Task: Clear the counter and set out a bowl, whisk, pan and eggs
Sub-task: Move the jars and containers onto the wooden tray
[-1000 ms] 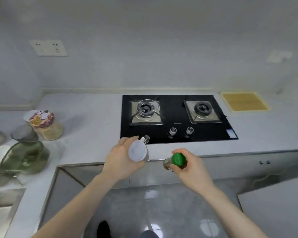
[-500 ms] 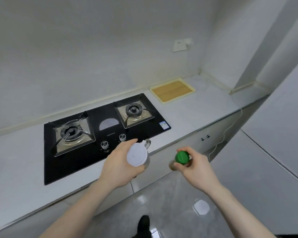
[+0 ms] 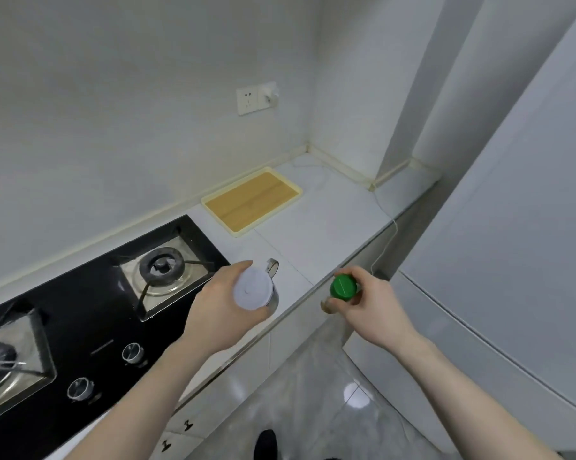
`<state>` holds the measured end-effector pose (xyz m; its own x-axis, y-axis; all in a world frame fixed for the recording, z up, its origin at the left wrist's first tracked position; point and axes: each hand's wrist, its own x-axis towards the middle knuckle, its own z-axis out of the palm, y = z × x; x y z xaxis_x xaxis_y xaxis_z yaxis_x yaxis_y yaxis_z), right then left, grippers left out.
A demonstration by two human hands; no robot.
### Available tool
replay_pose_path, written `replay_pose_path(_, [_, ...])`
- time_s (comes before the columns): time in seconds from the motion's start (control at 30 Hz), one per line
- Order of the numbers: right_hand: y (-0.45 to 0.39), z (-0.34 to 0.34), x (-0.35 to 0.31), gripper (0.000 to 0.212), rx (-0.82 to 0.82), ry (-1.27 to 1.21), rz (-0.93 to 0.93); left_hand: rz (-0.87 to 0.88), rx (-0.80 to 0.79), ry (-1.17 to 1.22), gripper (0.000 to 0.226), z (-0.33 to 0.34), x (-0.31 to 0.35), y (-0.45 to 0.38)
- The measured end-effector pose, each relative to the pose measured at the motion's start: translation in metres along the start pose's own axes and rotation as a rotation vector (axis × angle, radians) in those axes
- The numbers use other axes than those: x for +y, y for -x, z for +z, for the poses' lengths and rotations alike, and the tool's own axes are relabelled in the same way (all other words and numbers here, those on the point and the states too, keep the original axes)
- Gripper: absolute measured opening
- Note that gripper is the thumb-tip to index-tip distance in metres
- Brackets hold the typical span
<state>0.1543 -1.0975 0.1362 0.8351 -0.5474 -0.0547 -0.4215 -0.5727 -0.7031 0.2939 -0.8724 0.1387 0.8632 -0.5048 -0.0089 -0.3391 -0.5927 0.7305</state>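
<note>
White tabletop (image 3: 316,224) is running along the pale wall into a corner, and both hands are hovering at its front edge, each carrying a container. Fingers of the left hand (image 3: 222,312) are curling round a white-lidded jar (image 3: 254,290), which is sitting above the tabletop just right of the gas hob (image 3: 81,313); a metal clasp is sticking out from the jar's far side. Right hand (image 3: 368,303) is pinching a small green-capped bottle (image 3: 343,287) between thumb and fingertips, holding it just past the tabletop edge, over the floor (image 3: 313,386). Both containers are being held apart from each other, neither touching the surface as far as the view shows.

Beyond the jar, the black hob is showing two burners and two knobs (image 3: 132,352) along its near edge. Farther back, a cream-rimmed wooden tray (image 3: 251,200) is lying flat against the wall, near the corner. A thin white cable (image 3: 384,247) is trailing across the tabletop and dropping over its edge. Above the tray, a wall socket (image 3: 256,97) is carrying a plug. White cabinet fronts are standing below the tabletop, and a tall pale panel is filling the right side.
</note>
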Motion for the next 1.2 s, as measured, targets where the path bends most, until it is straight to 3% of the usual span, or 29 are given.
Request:
replay_pose_path(0.23, [-0.096, -0.036, 0.038, 0.044, -0.005, 0.004, 0.028, -0.031, -0.022, -0.028, 0.087, 0.034, 0.042, -0.089])
replay_pose_path(0.6, [-0.263, -0.064, 0.081, 0.034, -0.208, 0.034, -0.056, -0.219, 0.101, -0.027, 0.096, 0.088, 0.072, -0.181])
replay_pose_path(1.03, [-0.403, -0.003, 0.088, 0.04, -0.286, 0.163, -0.066, -0.338, 0.196, -0.065, 0.086, 0.077, 0.027, -0.254])
replay_pose_path(1.2, [-0.435, 0.011, 0.105, 0.035, -0.28, 0.27, -0.028, -0.393, 0.144, -0.041, 0.084, 0.08, -0.003, -0.288])
